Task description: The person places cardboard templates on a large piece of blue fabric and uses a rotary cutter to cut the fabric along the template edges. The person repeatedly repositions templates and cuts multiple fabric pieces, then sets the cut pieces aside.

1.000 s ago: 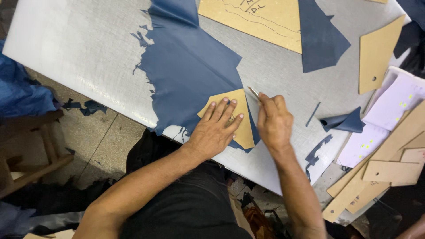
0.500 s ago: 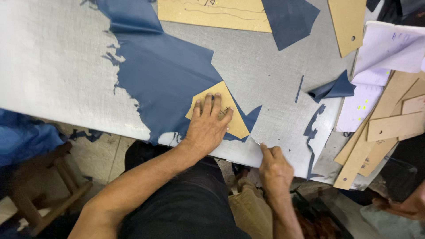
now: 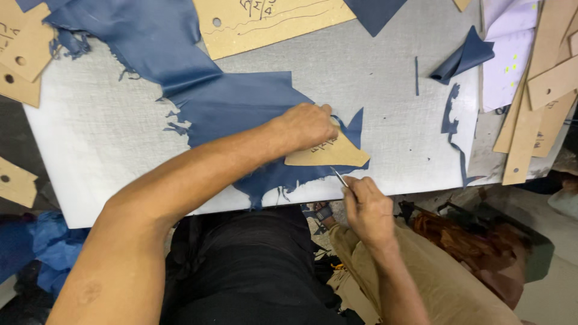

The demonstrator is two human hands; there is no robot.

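My left hand [image 3: 307, 125] presses flat on a small tan cardboard pattern piece [image 3: 330, 153] that lies on a sheet of dark blue leather [image 3: 241, 105] on the grey cutting table [image 3: 108, 138]. My right hand [image 3: 367, 207] grips a thin metal cutting knife [image 3: 338, 176], its tip at the lower edge of the pattern, near the table's front edge. The leather's edges are ragged from earlier cuts.
A large tan pattern board [image 3: 271, 21] lies at the back. Blue leather scraps [image 3: 463, 57] and a thin offcut [image 3: 451, 117] lie to the right. Several tan cardboard patterns [image 3: 536, 90] and white paper [image 3: 506, 54] are stacked at the right edge; more patterns [image 3: 21, 57] sit at the left.
My right hand has come up from below the table edge to the pattern's lower edge with the knife. My left hand stays pressed on the pattern. The view has shifted.
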